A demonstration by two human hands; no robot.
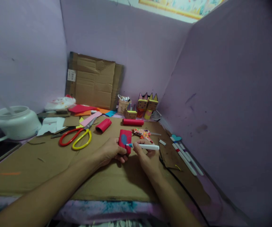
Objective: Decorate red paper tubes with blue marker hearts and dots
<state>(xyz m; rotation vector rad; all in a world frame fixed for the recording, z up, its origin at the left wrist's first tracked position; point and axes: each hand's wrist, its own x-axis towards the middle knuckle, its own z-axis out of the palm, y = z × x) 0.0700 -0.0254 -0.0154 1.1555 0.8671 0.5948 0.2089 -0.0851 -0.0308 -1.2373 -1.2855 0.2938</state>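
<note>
Left hand [112,149] clamps red piece [129,135], far fingers hidden from me; right hand [150,159] pinches pen [150,147]. Cardboard [43,164] gives room left, up to scissors [86,128].

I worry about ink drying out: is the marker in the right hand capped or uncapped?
Uncapped: the white marker in the right hand points its bare, narrow tip at the red piece.
</note>
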